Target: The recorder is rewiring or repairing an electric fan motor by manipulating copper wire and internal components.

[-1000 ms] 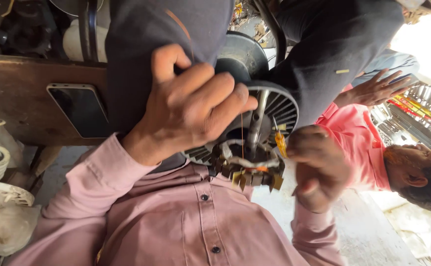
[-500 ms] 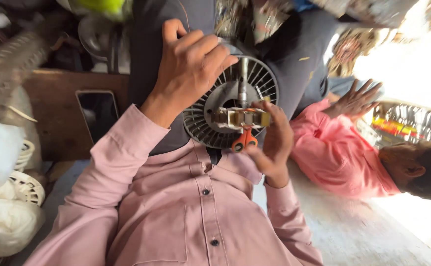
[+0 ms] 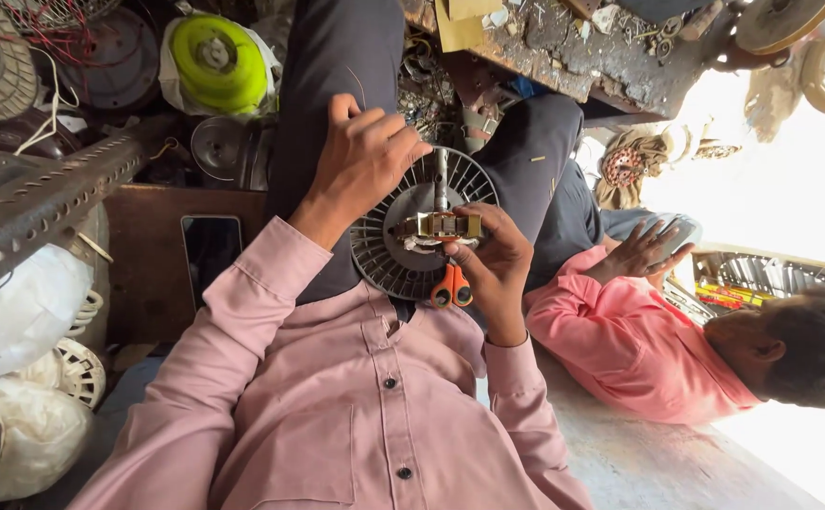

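Note:
A round grey fan motor housing (image 3: 389, 247) with radial fins rests on my lap between my dark-trousered legs, its shaft (image 3: 442, 179) pointing up. My left hand (image 3: 365, 161) grips the housing's upper left rim, fingers curled over it. My right hand (image 3: 496, 263) is at the housing's centre, closed on a brass-coloured wound core (image 3: 438, 225) that sits on the shaft. The same hand also holds an orange-handled tool (image 3: 451, 284), whose handles hang below the core. My pink shirt fills the lower part of the view.
Another person in a pink shirt (image 3: 634, 345) sits at the right, one hand (image 3: 641, 250) spread. A dark phone (image 3: 210, 253) lies on a brown board at the left. A perforated metal bar (image 3: 44, 203), a yellow-green disc (image 3: 216, 59) and a cluttered bench (image 3: 573, 42) surround me.
The view has tilted and pulled back. My right hand came up from below the motor to its centre with the core, and my left hand slid to the rim.

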